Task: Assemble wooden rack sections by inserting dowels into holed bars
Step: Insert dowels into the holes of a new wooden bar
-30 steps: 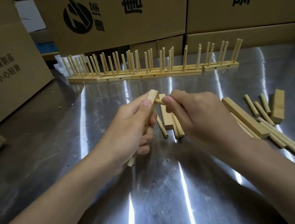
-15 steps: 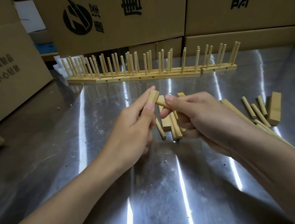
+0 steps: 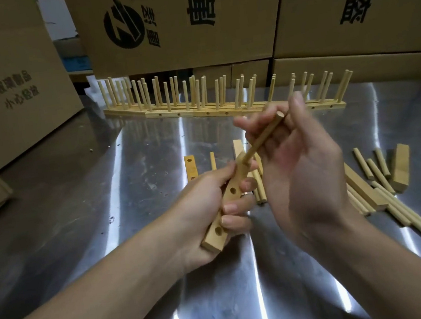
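Observation:
My left hand grips a short wooden holed bar, tilted, with two empty holes facing me. A dowel stands in the bar's upper hole and leans up to the right. My right hand holds that dowel between thumb and fingers near its top. Loose dowels and another holed bar lie on the steel table just behind my hands.
A row of finished rack sections with upright dowels stands at the table's back. More bars and loose dowels lie at the right. Cardboard boxes wall in the back and left.
Both hands turned the bar so its holed face shows. The dowel now stands in the upper hole, and my right hand has shifted up to grip it near the top.

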`<control>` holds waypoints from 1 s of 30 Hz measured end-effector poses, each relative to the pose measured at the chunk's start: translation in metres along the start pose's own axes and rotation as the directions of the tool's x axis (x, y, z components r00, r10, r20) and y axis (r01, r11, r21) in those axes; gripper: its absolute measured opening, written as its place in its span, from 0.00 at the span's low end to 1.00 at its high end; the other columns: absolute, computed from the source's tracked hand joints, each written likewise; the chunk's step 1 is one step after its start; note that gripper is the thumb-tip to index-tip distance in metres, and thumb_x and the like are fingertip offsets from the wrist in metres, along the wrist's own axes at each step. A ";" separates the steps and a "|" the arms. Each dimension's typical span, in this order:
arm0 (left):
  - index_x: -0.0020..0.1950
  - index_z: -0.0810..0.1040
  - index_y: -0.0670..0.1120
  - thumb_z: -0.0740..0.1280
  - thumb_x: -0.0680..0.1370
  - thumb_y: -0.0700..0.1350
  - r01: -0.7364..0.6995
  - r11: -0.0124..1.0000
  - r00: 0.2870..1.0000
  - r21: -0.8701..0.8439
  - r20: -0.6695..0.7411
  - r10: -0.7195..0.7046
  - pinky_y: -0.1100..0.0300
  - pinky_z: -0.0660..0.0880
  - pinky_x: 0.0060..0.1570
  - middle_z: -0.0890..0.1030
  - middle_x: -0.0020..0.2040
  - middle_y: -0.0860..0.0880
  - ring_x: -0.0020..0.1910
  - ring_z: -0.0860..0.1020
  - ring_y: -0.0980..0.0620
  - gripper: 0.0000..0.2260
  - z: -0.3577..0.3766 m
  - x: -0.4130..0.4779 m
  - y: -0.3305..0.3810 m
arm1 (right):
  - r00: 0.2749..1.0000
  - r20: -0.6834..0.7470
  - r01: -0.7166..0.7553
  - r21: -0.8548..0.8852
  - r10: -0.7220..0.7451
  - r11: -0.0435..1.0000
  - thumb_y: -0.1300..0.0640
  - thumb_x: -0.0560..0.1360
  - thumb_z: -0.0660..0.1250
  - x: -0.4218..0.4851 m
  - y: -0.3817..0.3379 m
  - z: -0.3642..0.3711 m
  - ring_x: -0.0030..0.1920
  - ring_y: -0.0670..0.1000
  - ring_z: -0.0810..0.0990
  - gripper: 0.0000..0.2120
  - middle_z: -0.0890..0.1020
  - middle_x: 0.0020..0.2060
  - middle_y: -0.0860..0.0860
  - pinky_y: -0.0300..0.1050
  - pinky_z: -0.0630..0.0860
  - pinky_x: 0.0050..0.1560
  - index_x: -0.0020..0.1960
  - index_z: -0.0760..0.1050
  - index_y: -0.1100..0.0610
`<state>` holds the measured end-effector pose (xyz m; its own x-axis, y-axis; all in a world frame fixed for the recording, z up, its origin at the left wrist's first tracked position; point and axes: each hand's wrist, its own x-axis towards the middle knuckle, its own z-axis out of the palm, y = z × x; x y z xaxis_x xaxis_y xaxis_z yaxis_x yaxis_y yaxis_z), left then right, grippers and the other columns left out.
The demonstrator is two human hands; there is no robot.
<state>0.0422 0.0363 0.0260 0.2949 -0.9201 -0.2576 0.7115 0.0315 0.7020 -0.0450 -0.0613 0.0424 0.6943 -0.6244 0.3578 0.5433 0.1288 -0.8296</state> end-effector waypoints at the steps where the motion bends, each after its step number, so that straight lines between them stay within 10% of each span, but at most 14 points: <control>1: 0.55 0.77 0.45 0.57 0.89 0.49 -0.005 1.000 1.000 0.015 -0.017 0.005 0.69 0.59 0.15 0.69 0.37 0.50 0.21 0.62 0.59 0.13 0.001 0.000 -0.003 | 1.000 -0.024 -0.015 0.027 0.016 1.000 0.42 0.81 0.61 -0.001 -0.001 0.003 0.50 0.50 0.82 0.16 0.79 0.40 0.50 0.45 0.76 0.45 0.40 0.74 0.50; 8: 0.51 0.76 0.45 0.58 0.90 0.52 -0.042 0.994 0.993 0.103 -0.108 0.053 0.70 0.58 0.17 0.69 0.35 0.49 0.24 0.60 0.58 0.15 0.005 -0.002 -0.014 | 0.990 -0.140 0.016 -0.060 -0.024 0.998 0.46 0.77 0.69 0.001 -0.002 0.012 0.33 0.46 0.69 0.12 0.71 0.32 0.45 0.43 0.71 0.30 0.37 0.71 0.48; 14: 0.55 0.73 0.50 0.65 0.84 0.48 -0.087 0.940 0.989 0.330 -0.088 0.123 0.68 0.56 0.21 0.68 0.37 0.51 0.25 0.59 0.56 0.03 0.010 -0.004 -0.026 | 0.962 -0.272 0.023 -0.056 -0.037 0.998 0.55 0.79 0.72 0.001 0.000 0.011 0.29 0.48 0.59 0.26 0.62 0.24 0.46 0.40 0.70 0.40 0.31 0.60 0.50; 21: 0.47 0.74 0.51 0.63 0.66 0.36 -0.121 0.859 0.993 0.497 0.074 0.097 0.65 0.58 0.22 0.63 0.37 0.50 0.27 0.59 0.55 0.14 0.014 -0.022 -0.026 | 0.975 -0.166 0.106 -0.220 -0.144 0.970 0.73 0.75 0.66 -0.002 -0.004 0.002 0.29 0.55 0.55 0.29 0.55 0.27 0.53 0.50 0.56 0.29 0.31 0.52 0.51; 25: 0.34 0.73 0.55 0.63 0.67 0.34 -0.126 0.839 0.978 0.529 0.206 0.017 0.67 0.58 0.22 0.58 0.39 0.46 0.26 0.57 0.55 0.15 0.018 -0.030 -0.014 | 0.974 -0.081 0.179 -0.303 -0.212 0.936 0.71 0.71 0.66 -0.005 -0.011 -0.001 0.29 0.56 0.53 0.27 0.53 0.27 0.55 0.50 0.55 0.29 0.30 0.51 0.52; 30: 0.40 0.77 0.53 0.63 0.69 0.37 -0.156 0.814 0.981 0.560 0.187 0.059 0.70 0.57 0.21 0.62 0.34 0.50 0.24 0.58 0.57 0.11 0.003 -0.017 -0.001 | 0.978 0.001 0.202 -0.264 -0.209 0.943 0.65 0.76 0.68 -0.002 -0.007 -0.002 0.28 0.54 0.57 0.28 0.58 0.25 0.48 0.47 0.61 0.31 0.29 0.54 0.50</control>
<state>0.0347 0.0504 0.0321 0.2120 -0.9734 -0.0869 0.1754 -0.0496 0.9832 -0.0511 -0.0620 0.0463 0.5663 -0.6365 0.5235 0.5275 -0.2081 -0.8236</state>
